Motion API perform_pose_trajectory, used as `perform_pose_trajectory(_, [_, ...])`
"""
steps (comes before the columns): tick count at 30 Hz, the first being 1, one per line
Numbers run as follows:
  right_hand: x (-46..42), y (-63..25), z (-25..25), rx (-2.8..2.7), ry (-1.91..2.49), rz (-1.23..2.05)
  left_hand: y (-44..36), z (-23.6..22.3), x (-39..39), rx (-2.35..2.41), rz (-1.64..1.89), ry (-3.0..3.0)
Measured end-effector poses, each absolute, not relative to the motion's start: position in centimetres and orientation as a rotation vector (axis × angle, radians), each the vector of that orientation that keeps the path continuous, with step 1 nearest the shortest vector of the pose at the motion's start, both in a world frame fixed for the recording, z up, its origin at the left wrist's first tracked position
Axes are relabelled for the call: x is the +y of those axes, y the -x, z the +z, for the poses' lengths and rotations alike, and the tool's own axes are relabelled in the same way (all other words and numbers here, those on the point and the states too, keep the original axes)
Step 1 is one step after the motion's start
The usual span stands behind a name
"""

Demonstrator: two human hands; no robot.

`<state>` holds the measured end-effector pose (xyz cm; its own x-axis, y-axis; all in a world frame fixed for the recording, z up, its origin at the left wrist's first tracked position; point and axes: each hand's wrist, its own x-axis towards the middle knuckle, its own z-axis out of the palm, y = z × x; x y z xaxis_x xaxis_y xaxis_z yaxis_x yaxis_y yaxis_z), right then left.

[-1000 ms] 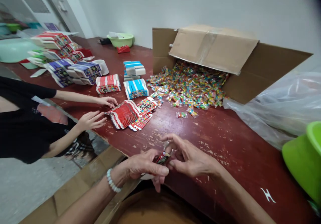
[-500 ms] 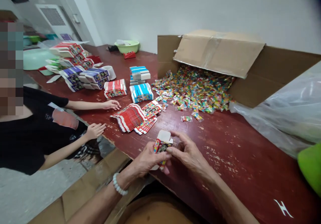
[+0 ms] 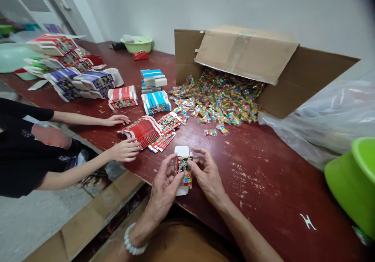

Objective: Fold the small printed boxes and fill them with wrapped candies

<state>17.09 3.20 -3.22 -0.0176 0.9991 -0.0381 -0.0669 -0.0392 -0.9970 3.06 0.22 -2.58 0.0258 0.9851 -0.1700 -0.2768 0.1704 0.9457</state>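
Note:
My left hand [image 3: 164, 187] and my right hand [image 3: 206, 174] hold a small red printed carton [image 3: 183, 169] between them, just above the red-brown table [image 3: 263, 176]. The carton stands opened up, with white flaps showing at its top and bottom. My fingers pinch its two sides. A fan of flat red cartons [image 3: 146, 132] lies a little beyond my hands. Loose sweet packets [image 3: 216, 99] spill from a tipped cardboard box [image 3: 249, 54] at the back.
A person in black at the left rests both hands [image 3: 125, 149] by the flat cartons. Folded red, blue and purple cartons [image 3: 123, 97] stand in stacks at back left. A green basin [image 3: 351, 183] sits at right, a clear plastic bag [image 3: 322, 117] beside it.
The carton went from a flat folded piece in my fingers to an opened box held upright. The other person's nearer hand moved onto the fan of flat cartons.

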Motion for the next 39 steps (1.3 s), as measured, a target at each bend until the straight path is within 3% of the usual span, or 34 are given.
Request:
perform_pose_trajectory(8, [3.3, -17.3, -3.8, -1.034, 1.066, 1.422, -2.1, -1.9, 1.3, 0.984, 1.096, -0.815])
perform_pose_trajectory(20, [2.8, -17.7, -3.4, -1.167, 1.061, 1.320, -1.2, -1.1, 1.6, 0.991, 1.003, -0.945])
perform_pose_trajectory(31, [4.5, -18.5, -2.4, -0.992, 1.110, 1.611, -1.7, -2.1, 2.4, 1.031, 1.013, -0.976])
perform_pose_trajectory(34, [4.3, -18.5, -2.4, -1.111, 1.089, 1.535, -2.0, -1.4, 2.1, 0.991, 1.059, -0.803])
perform_pose_trajectory(39, [3.7, -18.6, -2.5, -1.362, 1.091, 1.297, -2.4, -0.8, 1.5, 0.907, 0.734, -0.548])
